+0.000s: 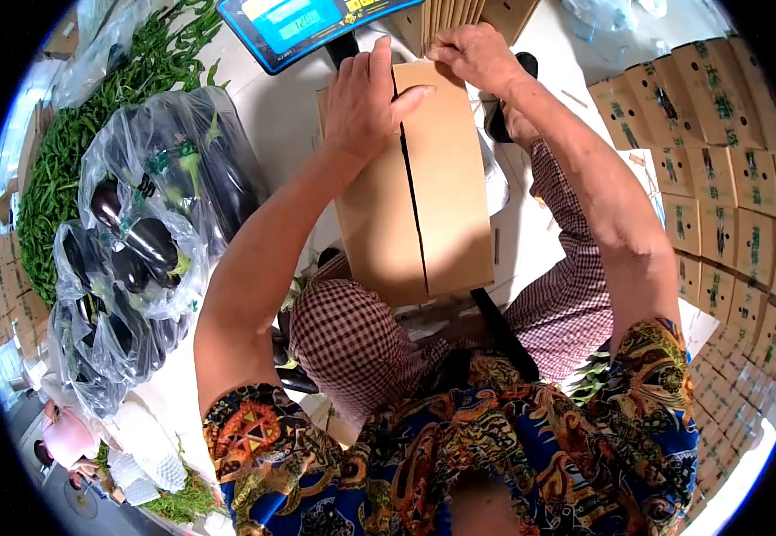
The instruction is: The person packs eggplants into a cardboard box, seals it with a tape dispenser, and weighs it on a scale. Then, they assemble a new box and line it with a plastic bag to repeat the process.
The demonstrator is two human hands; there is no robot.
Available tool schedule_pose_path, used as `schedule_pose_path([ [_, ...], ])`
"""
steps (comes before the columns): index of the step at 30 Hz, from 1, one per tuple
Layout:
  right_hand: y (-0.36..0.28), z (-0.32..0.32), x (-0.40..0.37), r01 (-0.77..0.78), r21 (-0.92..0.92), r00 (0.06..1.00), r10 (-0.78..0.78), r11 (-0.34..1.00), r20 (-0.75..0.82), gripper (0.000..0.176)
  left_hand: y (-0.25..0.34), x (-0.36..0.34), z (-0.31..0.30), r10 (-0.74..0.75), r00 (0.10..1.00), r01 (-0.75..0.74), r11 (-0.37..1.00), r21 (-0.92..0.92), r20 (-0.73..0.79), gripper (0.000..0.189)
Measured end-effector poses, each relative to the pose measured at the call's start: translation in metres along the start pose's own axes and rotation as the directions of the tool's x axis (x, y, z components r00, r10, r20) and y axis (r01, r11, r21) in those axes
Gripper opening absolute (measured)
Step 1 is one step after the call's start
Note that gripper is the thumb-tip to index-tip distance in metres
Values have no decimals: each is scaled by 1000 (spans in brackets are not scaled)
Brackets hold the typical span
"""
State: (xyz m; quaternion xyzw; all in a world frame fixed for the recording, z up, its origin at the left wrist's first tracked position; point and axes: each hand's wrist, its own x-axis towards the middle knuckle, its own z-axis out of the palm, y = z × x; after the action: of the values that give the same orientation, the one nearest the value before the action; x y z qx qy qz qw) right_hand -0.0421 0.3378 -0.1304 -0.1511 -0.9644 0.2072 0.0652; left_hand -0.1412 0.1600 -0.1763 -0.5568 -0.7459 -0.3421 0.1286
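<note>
A brown cardboard box point(449, 196) lies in front of me, its two top flaps folded down with a dark narrow gap between them. My left hand point(366, 103) rests on the left flap near the far end, fingers stretched and thumb reaching across the gap. At the far right corner, my right hand point(477, 58) has its fingers curled and pinched on the box edge. Just beyond the box stands a blue digital scale display point(303, 25), its lit digits too small to read surely.
Bagged eggplants point(151, 241) and a heap of green chili peppers point(75, 161) lie at left. Stacked printed cartons point(714, 179) rise along the right. Flattened cardboard point(450, 20) stands beyond the box. Another person point(71, 433) is at the lower left.
</note>
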Motion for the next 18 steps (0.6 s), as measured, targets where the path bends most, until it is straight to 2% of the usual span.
schedule_pose_path([
  [1, -5, -2, -2, 105, -126, 987, -119, 986, -107, 10, 0, 0, 0, 9, 1000, -9, 1000, -6, -17, 73],
  [3, -17, -3, -8, 272, -399, 884, -391, 876, -256, 11, 0, 2, -3, -35, 999, 36, 999, -22, 39, 69],
  [4, -5, -8, 0, 148, -411, 899, -296, 900, -324, 13, 1, 0, -5, -62, 996, 64, 997, -31, 69, 67],
  [5, 9, -19, 12, -217, -430, 960, 113, 876, -255, 18, 1, -2, -6, -57, 997, 57, 998, -11, 51, 66],
  [7, 58, -31, 19, -367, -98, 930, 367, 925, -17, 54, -3, -1, -1, -39, 999, 38, 999, 30, 13, 63],
  [8, 48, -31, 3, -297, -50, 955, 297, 954, -16, 54, -7, -2, 3, 5, 999, -4, 1000, 9, -47, 61],
  [9, 36, -32, -18, -228, -5, 974, 228, 974, -17, 55, -3, 0, -1, -30, 1000, 29, 998, 57, 8, 60],
  [11, 11, -37, -61, -88, 83, 995, 91, 993, -30, 58, -11, -1, 7, 78, 992, -77, 997, 19, -99, 45],
  [12, 2, -40, -74, -11, 127, 999, 18, 992, -51, 59, 3, -2, -11, -191, 957, 178, 981, 75, 220, 63],
  [13, -15, -38, -74, -9, 244, 990, -25, 970, 137, 83, 2, -5, -12, -171, 963, 162, 985, 63, 207, 61],
  [15, -63, -1, -90, -221, -125, 973, 228, 967, 44, 99, -6, -4, -11, -126, 977, 121, 992, 39, 173, 56],
  [16, -48, 39, -82, -204, 130, 961, 174, 970, 214, 129, -4, 3, -14, -166, 952, 148, 985, 89, 257, 53],
  [17, -51, 67, -84, -283, 48, 954, 276, 958, 118, 134, -7, 2, -9, -143, 963, 126, 988, 84, 230, 52],
  [18, -52, 67, -83, -276, 93, 958, 266, 957, 106, 137, -14, 0, 0, -122, 973, 109, 991, 79, 197, 51],
])
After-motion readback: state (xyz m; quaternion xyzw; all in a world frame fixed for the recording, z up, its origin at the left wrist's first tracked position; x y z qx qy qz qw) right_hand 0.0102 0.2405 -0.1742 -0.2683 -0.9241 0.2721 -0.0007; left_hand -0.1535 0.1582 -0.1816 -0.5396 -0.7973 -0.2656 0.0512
